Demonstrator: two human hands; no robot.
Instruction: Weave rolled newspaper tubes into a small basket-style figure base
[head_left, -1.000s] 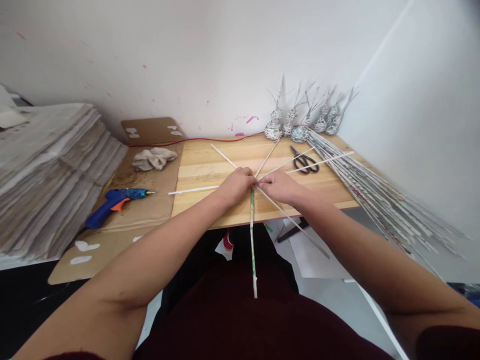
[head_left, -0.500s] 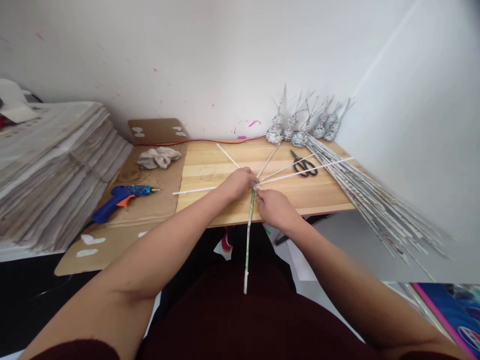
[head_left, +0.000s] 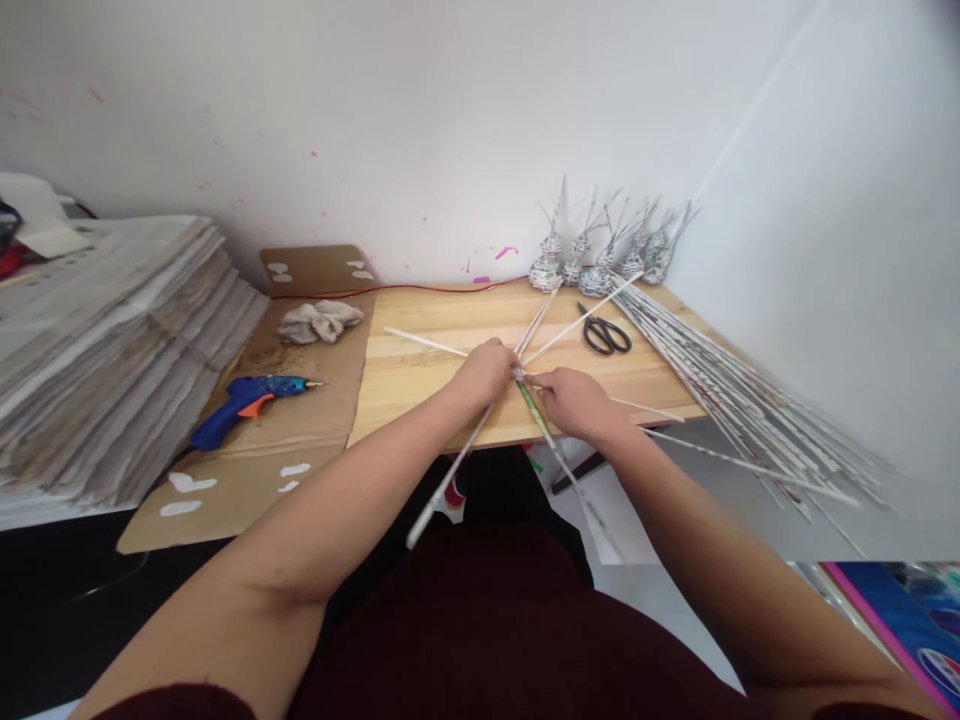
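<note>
Several thin paper sticks [head_left: 581, 322] spread like spokes from one small joint at the middle of the wooden board. My left hand [head_left: 487, 374] is closed on that joint from the left, its fingertips pinching the sticks. Close on the right, my right hand [head_left: 574, 400] has its fingers curled, with fingertips at the joint; what lies between them is too small to make out. A green-patterned paper stick [head_left: 534, 408] runs from the joint toward my body, between my hands. Other sticks pass beneath my forearms.
Black scissors [head_left: 604, 332] and a bundle of paper sticks [head_left: 720, 375] lie right. Woven paper figures [head_left: 546, 272] line the wall. A blue glue gun [head_left: 251, 402] and a cloth [head_left: 320, 320] rest on cardboard [head_left: 300, 435], beside stacked newspapers [head_left: 112, 350].
The spoked sticks have turned clockwise; the green-patterned one now points down to the right. One stick has swung toward my body under my left wrist. Both hands remain at the joint.
</note>
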